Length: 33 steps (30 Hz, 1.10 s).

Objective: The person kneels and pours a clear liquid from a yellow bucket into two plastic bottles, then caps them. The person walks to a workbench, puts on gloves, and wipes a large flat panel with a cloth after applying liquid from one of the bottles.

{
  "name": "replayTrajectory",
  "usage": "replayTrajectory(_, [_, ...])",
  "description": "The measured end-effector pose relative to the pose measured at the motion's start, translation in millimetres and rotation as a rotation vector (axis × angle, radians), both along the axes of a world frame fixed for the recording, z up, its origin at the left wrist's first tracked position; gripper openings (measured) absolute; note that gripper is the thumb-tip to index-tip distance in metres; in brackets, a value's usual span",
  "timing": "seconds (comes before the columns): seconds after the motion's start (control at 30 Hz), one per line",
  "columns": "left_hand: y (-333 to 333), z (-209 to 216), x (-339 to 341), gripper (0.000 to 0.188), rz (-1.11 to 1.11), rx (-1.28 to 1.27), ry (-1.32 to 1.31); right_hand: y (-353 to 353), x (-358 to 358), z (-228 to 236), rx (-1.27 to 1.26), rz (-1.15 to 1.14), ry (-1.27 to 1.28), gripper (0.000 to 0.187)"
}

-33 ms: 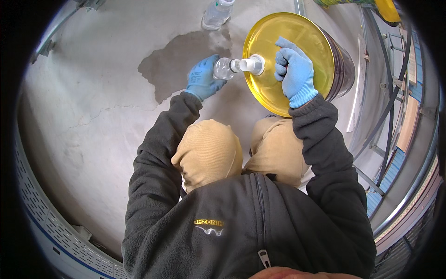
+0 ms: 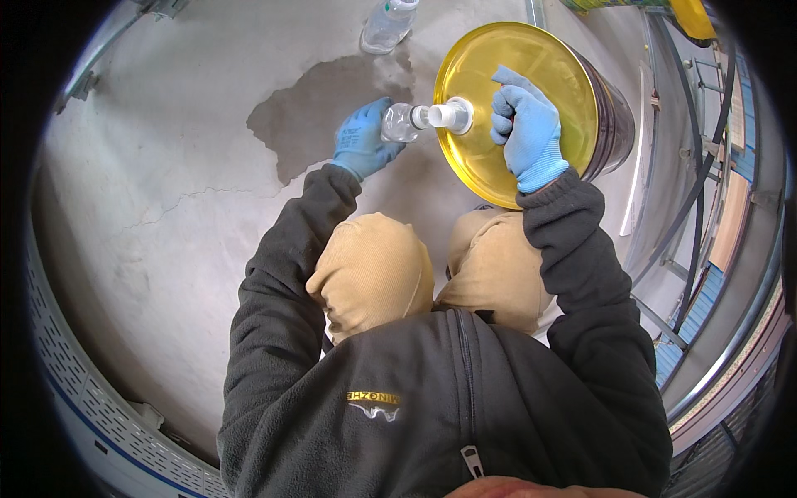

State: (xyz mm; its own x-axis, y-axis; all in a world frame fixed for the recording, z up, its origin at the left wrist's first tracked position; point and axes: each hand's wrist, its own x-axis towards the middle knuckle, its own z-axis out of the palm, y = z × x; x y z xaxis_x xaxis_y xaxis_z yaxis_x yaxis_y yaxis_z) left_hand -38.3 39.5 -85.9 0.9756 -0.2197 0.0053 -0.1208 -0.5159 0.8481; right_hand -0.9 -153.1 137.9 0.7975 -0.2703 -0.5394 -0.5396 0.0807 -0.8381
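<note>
My left hand (image 2: 364, 139), in a blue glove, is closed round a clear plastic bottle (image 2: 398, 124). The bottle's neck points right, up against the white spout (image 2: 453, 115) of a metal drum (image 2: 473, 62). Gold covers the drum's lid, while its side is dark; the drum leans to the left. On the lid my gloved right hand (image 2: 530, 137) is curled into a fist, and the hand itself hides what it grips. I cannot tell whether liquid is passing between spout and bottle.
Another clear bottle (image 2: 388, 29) stands on the grey floor beyond my left hand. A dark wet patch (image 2: 303, 112) spreads over the floor beside the bottles. Metal racking (image 2: 701, 166) lines the right side. My knees (image 2: 378, 270) are close to the drum.
</note>
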Motion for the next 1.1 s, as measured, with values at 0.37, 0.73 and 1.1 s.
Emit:
replayTrajectory(0.37, [-0.7, -2.8, -0.3, 0.062, 0.003, 0.013, -0.042, 0.1, -0.6, 4.7, 0.003, 0.003, -0.004, 0.043])
replayTrajectory(0.73, [-0.7, -3.9, -1.3, 0.069, -0.009, 0.025, -0.040, 0.6, 1.5, 4.2, 0.008, -0.003, 0.006, 0.037])
replayTrajectory(1.1, [0.6, -0.5, -3.3, 0.075, -0.023, 0.037, 0.029, -8.3, 2.4, -5.4, 0.043, 0.021, -0.002, 0.038])
